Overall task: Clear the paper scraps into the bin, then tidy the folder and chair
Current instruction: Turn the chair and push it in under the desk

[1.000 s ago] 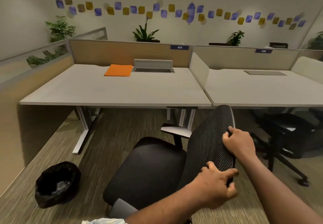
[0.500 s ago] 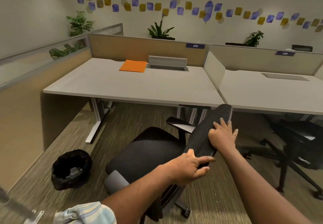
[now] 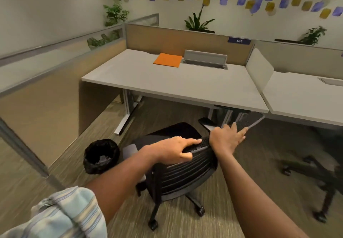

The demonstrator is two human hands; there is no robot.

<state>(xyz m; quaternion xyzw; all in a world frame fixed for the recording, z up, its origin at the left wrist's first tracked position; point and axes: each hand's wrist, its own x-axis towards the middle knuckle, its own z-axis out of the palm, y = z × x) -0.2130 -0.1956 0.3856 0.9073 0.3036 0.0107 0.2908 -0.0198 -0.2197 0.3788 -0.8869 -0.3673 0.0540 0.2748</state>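
The chair (image 3: 178, 165) stands on the carpet at 6 o'clock from the bench (image 3: 185, 87), its mesh back toward the person. The left hand (image 3: 174, 149) lies over the top edge of the back, fingers loosely spread, thumb behind. The right hand (image 3: 227, 137) presses flat on the same edge, grip open. The orange folder (image 3: 168, 60) lies on the bench at 12 o'clock. The bin (image 3: 101, 156) with paper scraps stands at 9 o'clock from the chair.
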